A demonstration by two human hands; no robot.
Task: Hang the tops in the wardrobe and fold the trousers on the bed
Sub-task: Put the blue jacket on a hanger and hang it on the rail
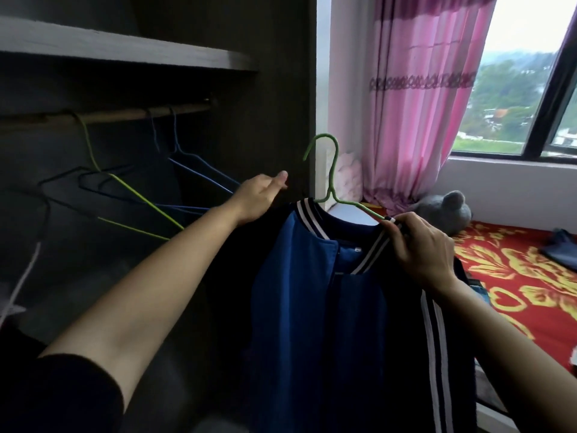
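Midway through hanging a top: pinching the jacket (296, 292) by its collar, on the green hanger (331, 192), in the right hand (421, 248) just right of the wardrobe (274, 104), with the left hand (259, 195) stretched out straight-fingered, gripping nothing; next, likely lifting the hook onto the far-left rail (125, 115).

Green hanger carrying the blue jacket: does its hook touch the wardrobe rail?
Apart. The head view shows the hook of the green hanger in open air, right of and below the wooden rail.
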